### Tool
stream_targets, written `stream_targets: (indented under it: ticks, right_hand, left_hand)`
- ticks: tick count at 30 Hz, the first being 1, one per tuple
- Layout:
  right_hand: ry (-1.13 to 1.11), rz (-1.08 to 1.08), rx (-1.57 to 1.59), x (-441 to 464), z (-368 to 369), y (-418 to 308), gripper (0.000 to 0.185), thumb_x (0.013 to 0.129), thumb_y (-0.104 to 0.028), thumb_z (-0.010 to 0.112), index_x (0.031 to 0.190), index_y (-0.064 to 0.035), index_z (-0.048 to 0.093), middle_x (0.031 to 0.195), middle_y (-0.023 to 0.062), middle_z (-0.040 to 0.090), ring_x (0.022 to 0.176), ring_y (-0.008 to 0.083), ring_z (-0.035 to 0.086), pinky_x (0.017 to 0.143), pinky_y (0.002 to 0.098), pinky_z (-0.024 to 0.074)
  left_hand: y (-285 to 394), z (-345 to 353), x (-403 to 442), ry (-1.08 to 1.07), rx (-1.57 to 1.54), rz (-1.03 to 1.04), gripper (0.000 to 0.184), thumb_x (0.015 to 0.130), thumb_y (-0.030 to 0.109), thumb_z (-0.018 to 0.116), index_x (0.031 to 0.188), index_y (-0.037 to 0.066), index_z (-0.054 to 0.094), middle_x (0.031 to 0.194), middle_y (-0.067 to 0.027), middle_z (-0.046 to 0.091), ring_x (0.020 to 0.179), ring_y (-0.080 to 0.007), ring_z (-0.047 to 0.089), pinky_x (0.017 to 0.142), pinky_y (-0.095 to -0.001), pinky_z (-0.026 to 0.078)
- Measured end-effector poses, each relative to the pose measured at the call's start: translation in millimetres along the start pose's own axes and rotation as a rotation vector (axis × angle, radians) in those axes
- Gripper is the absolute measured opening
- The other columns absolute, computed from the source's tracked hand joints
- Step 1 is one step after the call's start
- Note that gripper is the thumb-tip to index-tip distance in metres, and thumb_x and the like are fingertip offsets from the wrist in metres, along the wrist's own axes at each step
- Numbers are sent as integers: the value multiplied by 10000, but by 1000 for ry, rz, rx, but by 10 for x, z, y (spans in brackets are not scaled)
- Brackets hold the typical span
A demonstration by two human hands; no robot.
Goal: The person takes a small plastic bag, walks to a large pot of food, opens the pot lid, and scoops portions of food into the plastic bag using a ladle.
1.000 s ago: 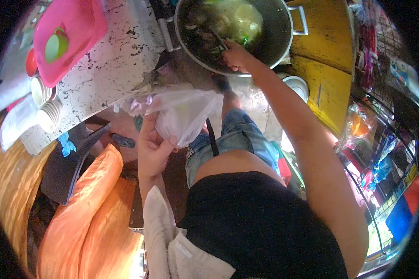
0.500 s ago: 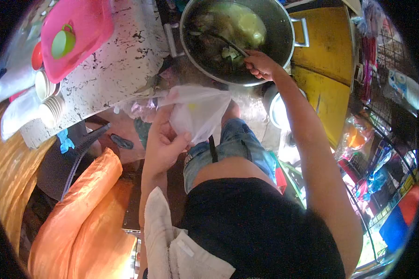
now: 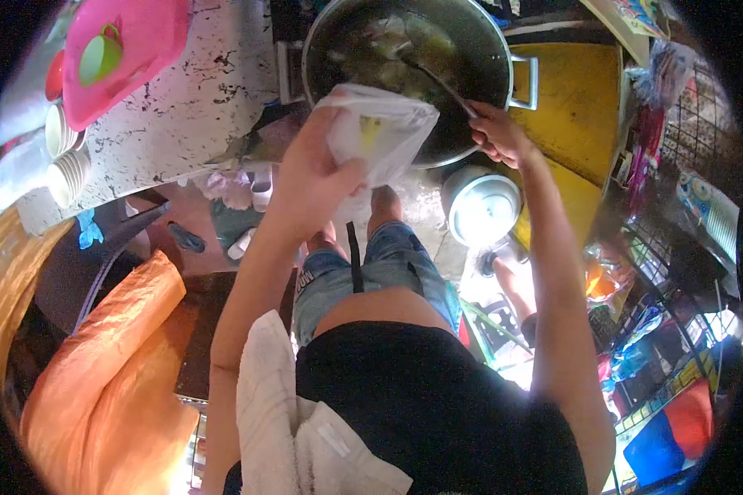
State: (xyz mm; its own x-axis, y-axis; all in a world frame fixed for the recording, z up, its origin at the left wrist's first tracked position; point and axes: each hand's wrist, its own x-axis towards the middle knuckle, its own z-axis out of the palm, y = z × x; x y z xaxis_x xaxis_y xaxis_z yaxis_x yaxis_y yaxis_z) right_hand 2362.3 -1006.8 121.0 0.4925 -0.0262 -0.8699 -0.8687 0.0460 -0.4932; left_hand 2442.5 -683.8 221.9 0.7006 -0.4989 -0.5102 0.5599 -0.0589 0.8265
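Note:
In my left hand (image 3: 314, 177) is a clear plastic bag (image 3: 400, 132), gripped at its left side with the fingers behind it. Something whitish with a yellow-green patch shows through the plastic; its kind is unclear. The bag is above the near edge of a large metal pot (image 3: 307, 70), covering part of the rim. My right hand (image 3: 501, 136) is wrapped round the handle of a ladle (image 3: 440, 81) at the pot's right side. The ladle's head reaches into the murky broth (image 3: 363, 58), where pale lumps show.
A lidded metal pot (image 3: 485, 208) stands on the floor at right, beside a yellow panel (image 3: 565, 107). On the worn white table (image 3: 198, 91) are a pink tray (image 3: 144, 41), a green cup (image 3: 101, 58) and stacked cups (image 3: 68, 179). Orange cloth (image 3: 107, 338) hangs at lower left.
My left hand has moved forward with the bag, from near my lap to the pot's near edge. My right hand has shifted slightly right, and the ladle's head has moved within the pot.

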Motion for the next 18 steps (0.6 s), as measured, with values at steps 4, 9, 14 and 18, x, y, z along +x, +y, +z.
stream_targets:
  ticks: [4,9,14,18]
  right_hand:
    - [53,-71,10,-494,-305,-114,525,947,-128,514,1452,-115,369,638,-31,474,397,50,357,325,206,259]
    - [79,-146,-38,-1178,-514,-321,510,931,-100,537,1425,-81,413,634,-31,479,397,42,361,335,195,270]
    - [134,-148,-144,-1724,-507,-410,497,920,-78,529,1410,-79,442,639,-31,498,410,32,363,353,182,285]
    - [172,-119,-280,-1812,-231,-387,501,908,-39,510,1404,-72,449,679,-42,528,467,19,404,408,172,303]
  left_hand:
    - [-151,117,468,50,217,-73,628,752,-8,601,1350,13,411,995,-157,630,733,-164,640,586,-287,527]
    - [-530,93,1008,80,235,70,535,766,11,610,1278,18,455,917,-88,623,658,-128,594,543,-255,489]
    - [-740,-10,1485,67,287,112,503,767,29,631,1243,18,470,919,-108,624,703,-157,626,586,-270,532]
    - [-729,42,1608,85,204,128,482,766,16,645,1218,16,476,963,-138,606,759,-204,652,651,-298,580]
